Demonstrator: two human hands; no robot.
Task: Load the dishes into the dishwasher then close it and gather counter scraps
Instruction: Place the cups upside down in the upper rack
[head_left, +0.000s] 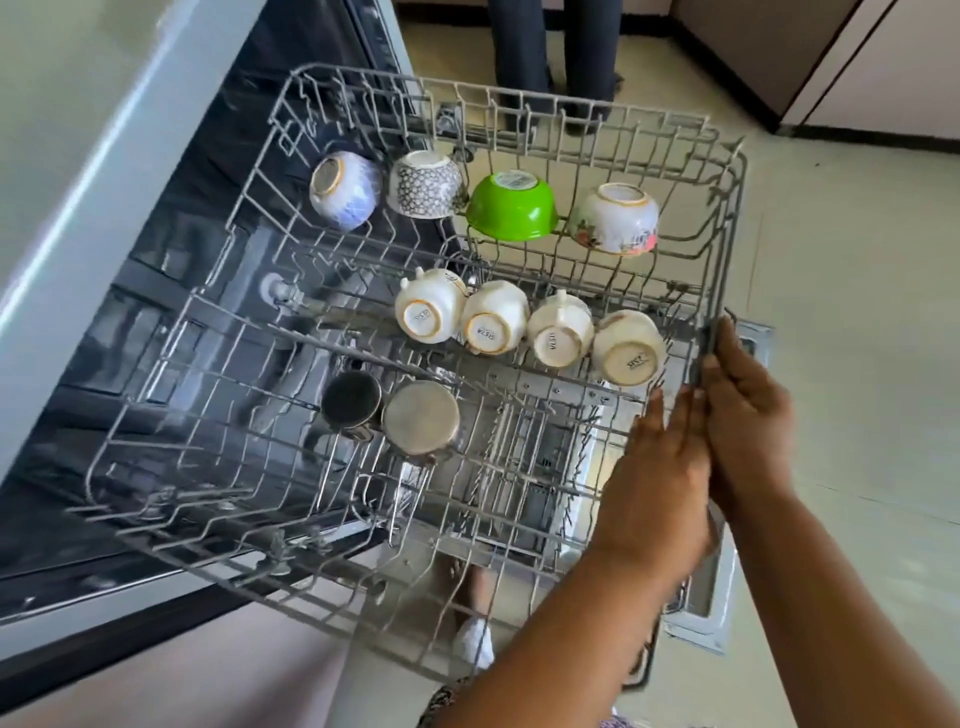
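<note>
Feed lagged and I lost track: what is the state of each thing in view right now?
Upper rack: pulled out, partly loaded.
Four bowls: upside down, back row.
Four white cups: upside down, middle row.
Two metal cups: upside down, front row.
Dishwasher door: open, under the rack.
Left hand: open, fingers against the rack's front edge.
Right hand: fingers on the rack's front rim.

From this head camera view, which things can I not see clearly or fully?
- Lower rack: head view, mostly hidden behind the upper rack wires.
- Left hand and right hand at the rack's front rim: motion blur hides the exact grip.
- Person standing beyond: cut off by the top edge.
- Labels under the cups: too small to read.
</note>
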